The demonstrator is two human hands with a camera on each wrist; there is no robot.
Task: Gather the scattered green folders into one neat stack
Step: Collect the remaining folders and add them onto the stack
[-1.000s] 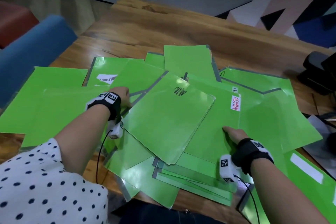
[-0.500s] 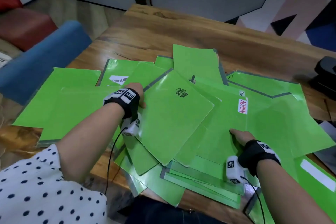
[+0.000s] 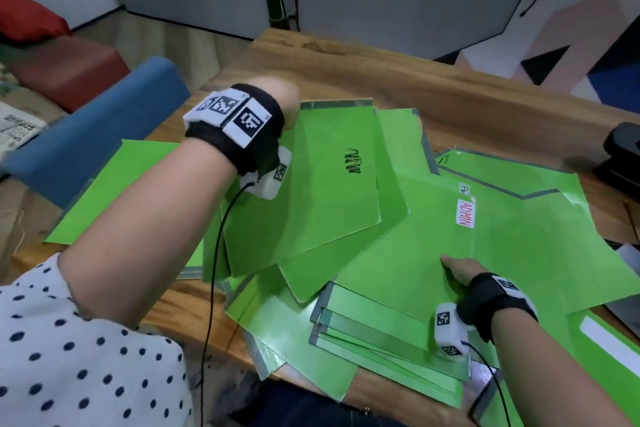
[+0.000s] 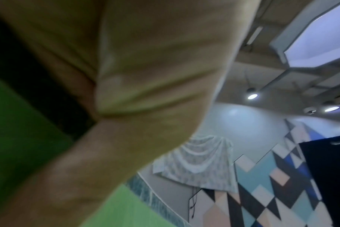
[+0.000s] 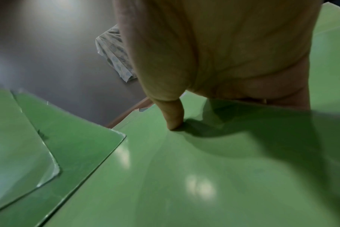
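Note:
Many green folders lie overlapping on the wooden table (image 3: pixel 381 80). My left hand (image 3: pixel 277 97) is raised above the heap's far left and grips the top corner of a green folder with a black scribble (image 3: pixel 322 191), tilted up with a few others under it. The left wrist view shows only the left hand's palm (image 4: pixel 126 92) against a green folder (image 4: pixel 19 138). My right hand (image 3: pixel 457 270) pinches the near edge of the folder labelled ADMIN (image 3: pixel 433 239). Its thumb (image 5: pixel 173 116) presses on top of this folder (image 5: pixel 184 176), and the fingers are hidden beneath.
A fanned pile of folders (image 3: pixel 374 340) overhangs the table's near edge. More folders lie flat at the left (image 3: pixel 114 198) and far right (image 3: pixel 606 350). A black device (image 3: pixel 623 156) sits at the right edge. A blue chair back (image 3: pixel 97 128) stands to the left.
My left hand has risen and swung away from me, lifting and turning the scribbled folder with those under it. My right hand has stayed on the ADMIN folder's edge.

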